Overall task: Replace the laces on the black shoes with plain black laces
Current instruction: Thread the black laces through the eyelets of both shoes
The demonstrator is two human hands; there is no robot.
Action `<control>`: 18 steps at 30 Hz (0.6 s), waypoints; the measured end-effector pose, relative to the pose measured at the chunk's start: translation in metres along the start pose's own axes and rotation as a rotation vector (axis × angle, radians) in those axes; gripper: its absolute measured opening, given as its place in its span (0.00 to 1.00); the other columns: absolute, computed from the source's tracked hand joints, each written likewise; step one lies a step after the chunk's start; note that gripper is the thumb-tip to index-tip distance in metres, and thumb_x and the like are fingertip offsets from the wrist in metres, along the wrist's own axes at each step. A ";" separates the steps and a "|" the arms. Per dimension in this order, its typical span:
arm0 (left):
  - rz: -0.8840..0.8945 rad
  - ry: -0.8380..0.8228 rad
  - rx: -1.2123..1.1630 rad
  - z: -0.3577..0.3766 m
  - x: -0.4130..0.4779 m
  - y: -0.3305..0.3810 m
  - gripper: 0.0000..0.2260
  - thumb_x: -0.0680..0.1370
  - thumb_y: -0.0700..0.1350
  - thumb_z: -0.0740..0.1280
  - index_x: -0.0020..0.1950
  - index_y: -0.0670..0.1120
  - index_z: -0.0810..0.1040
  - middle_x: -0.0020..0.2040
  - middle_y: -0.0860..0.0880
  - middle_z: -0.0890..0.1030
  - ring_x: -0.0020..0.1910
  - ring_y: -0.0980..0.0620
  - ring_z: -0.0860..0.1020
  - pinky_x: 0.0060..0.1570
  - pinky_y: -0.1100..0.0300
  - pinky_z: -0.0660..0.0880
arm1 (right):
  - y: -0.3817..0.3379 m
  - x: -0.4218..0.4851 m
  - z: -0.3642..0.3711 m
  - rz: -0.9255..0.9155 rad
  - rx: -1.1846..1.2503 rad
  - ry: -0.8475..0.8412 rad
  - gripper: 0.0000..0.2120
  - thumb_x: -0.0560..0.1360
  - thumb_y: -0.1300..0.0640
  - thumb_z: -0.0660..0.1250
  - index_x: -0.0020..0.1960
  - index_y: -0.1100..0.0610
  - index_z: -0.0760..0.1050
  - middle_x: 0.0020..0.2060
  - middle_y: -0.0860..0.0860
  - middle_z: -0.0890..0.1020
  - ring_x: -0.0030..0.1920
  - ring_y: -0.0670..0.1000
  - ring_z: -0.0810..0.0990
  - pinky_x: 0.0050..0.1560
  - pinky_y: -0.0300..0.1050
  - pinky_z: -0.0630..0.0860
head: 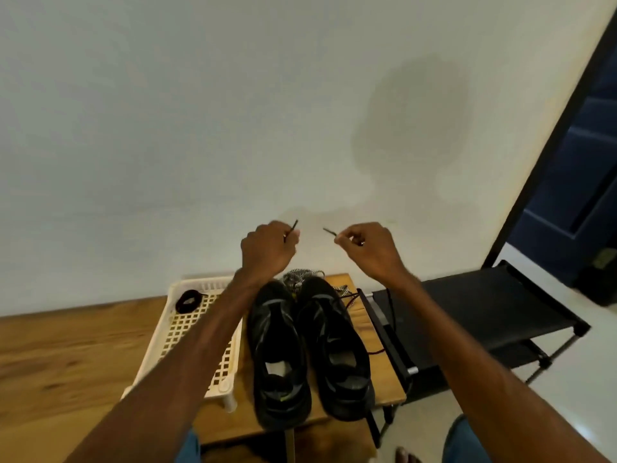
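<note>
Black lace (329,231) — ends pinched by left fingers (293,234), right fingers (341,240), above shoes (277,335).

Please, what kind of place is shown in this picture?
Probably a room in a home, perhaps near the entrance: a black shoe rack on a pale floor, a small wooden table against a plain white wall.

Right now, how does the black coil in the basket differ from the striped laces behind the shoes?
The black coil is plain black; the striped laces are black and white. The coil is wound in a ring; the striped laces lie in a loose heap. The coil sits in the white basket, the striped laces on the wooden table. Both lie untouched.
</note>
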State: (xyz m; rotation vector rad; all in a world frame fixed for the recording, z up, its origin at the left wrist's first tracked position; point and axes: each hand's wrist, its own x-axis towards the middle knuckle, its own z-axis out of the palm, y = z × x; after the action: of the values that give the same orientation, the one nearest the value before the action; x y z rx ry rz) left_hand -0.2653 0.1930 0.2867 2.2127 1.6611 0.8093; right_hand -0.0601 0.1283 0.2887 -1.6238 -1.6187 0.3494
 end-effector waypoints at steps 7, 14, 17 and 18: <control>0.100 -0.286 0.299 0.088 -0.030 -0.038 0.15 0.82 0.55 0.63 0.63 0.49 0.78 0.60 0.46 0.81 0.65 0.42 0.69 0.63 0.45 0.64 | 0.074 -0.011 0.054 0.147 -0.181 -0.273 0.08 0.78 0.50 0.73 0.43 0.52 0.87 0.37 0.44 0.85 0.38 0.44 0.82 0.42 0.47 0.79; 0.221 -0.185 0.237 0.100 -0.048 -0.018 0.21 0.80 0.65 0.60 0.66 0.55 0.77 0.68 0.52 0.76 0.71 0.49 0.69 0.70 0.43 0.59 | 0.085 -0.003 0.056 0.127 -0.186 -0.341 0.08 0.79 0.52 0.71 0.42 0.49 0.85 0.35 0.44 0.85 0.33 0.41 0.83 0.39 0.40 0.79; 0.158 -0.358 0.067 0.107 -0.063 -0.009 0.23 0.77 0.67 0.63 0.66 0.56 0.77 0.59 0.52 0.77 0.60 0.51 0.76 0.58 0.50 0.76 | 0.086 -0.008 0.059 0.097 -0.216 -0.373 0.06 0.79 0.52 0.71 0.48 0.51 0.86 0.40 0.46 0.86 0.40 0.44 0.84 0.46 0.43 0.82; 0.147 -0.356 0.051 0.111 -0.066 -0.008 0.21 0.77 0.66 0.64 0.64 0.57 0.79 0.58 0.51 0.77 0.59 0.50 0.77 0.56 0.50 0.77 | 0.088 -0.011 0.062 0.100 -0.225 -0.399 0.06 0.79 0.52 0.71 0.48 0.52 0.86 0.41 0.47 0.86 0.41 0.45 0.84 0.47 0.44 0.82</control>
State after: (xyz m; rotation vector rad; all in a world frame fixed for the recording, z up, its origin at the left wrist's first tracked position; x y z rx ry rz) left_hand -0.2213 0.1472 0.1742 2.3663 1.3771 0.3754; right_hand -0.0417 0.1507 0.1849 -1.8979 -1.9313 0.5910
